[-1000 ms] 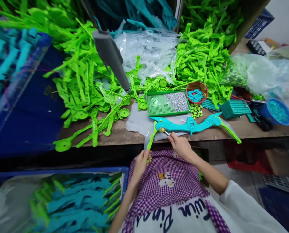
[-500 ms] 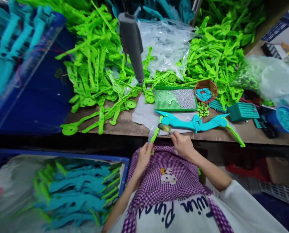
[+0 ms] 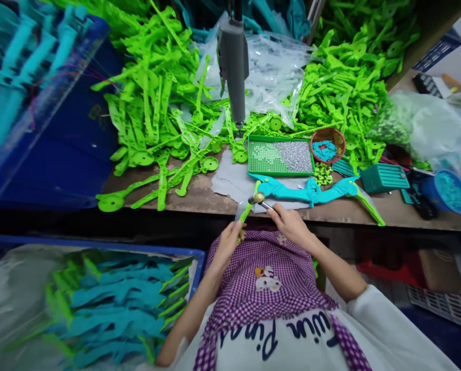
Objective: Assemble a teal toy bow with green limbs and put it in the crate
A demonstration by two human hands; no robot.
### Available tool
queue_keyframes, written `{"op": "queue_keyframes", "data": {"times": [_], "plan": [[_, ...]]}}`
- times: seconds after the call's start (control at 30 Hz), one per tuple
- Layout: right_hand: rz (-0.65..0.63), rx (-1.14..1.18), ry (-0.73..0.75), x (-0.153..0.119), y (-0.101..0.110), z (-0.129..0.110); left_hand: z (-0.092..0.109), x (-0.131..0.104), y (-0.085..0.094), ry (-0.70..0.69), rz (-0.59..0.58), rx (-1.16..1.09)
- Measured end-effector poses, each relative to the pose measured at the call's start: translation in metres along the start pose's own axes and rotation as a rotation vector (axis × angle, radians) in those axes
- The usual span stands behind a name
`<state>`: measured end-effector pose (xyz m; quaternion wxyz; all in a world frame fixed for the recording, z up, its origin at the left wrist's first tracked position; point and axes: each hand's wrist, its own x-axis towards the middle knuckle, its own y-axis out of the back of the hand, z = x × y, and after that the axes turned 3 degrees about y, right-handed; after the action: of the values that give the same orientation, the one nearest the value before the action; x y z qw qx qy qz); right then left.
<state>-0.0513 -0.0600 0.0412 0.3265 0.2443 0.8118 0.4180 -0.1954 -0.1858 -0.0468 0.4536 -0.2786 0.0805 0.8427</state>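
Note:
A blue toy bow body lies along the front of the bench, with a green limb at each end. My left hand is closed around the lower part of the left green limb, which sticks out past the bench edge. In my right hand is the handle of a small hammer. Its yellowish head is at the upper part of that limb, close to the joint with the blue body; whether it touches cannot be made out. The right green limb rests untouched on the bench.
A grey electric screwdriver hangs above the bench. Behind the bow are a green tray of metal pieces and a red basket. Green limbs are heaped behind. A blue crate of assembled bows stands at lower left.
The hammer head has turned and shifted slightly left, onto the limb near the joint. The hanging screwdriver has swung to the right in view. My left hand keeps its hold on the limb.

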Motion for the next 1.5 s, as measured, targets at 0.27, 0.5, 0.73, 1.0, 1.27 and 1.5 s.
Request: {"op": "queue_keyframes", "data": {"times": [0.27, 0.5, 0.73, 1.0, 1.27, 1.5], "plan": [[0.491, 0.623, 0.186, 0.022, 0.054, -0.056, -0.007, -0.022, 0.025, 0.121, -0.063, 0.109], [0.351, 0.567, 0.273, 0.029, 0.054, -0.058, 0.001, 0.000, 0.032, 0.076, 0.151, 0.059], [0.044, 0.065, -0.014, 0.002, -0.032, -0.007, -0.003, 0.001, 0.022, 0.038, 0.133, 0.036], [0.049, -0.134, 0.123, -0.005, -0.033, -0.022, -0.003, 0.009, 0.028, 0.028, 0.150, 0.034], [0.070, -0.076, 0.025, -0.022, -0.010, 0.020, 0.039, -0.020, 0.029, 0.181, 0.065, -0.138], [0.148, -0.399, -0.064, -0.050, 0.017, 0.101, 0.123, -0.029, 0.030, 0.297, -0.129, -0.605]]}}
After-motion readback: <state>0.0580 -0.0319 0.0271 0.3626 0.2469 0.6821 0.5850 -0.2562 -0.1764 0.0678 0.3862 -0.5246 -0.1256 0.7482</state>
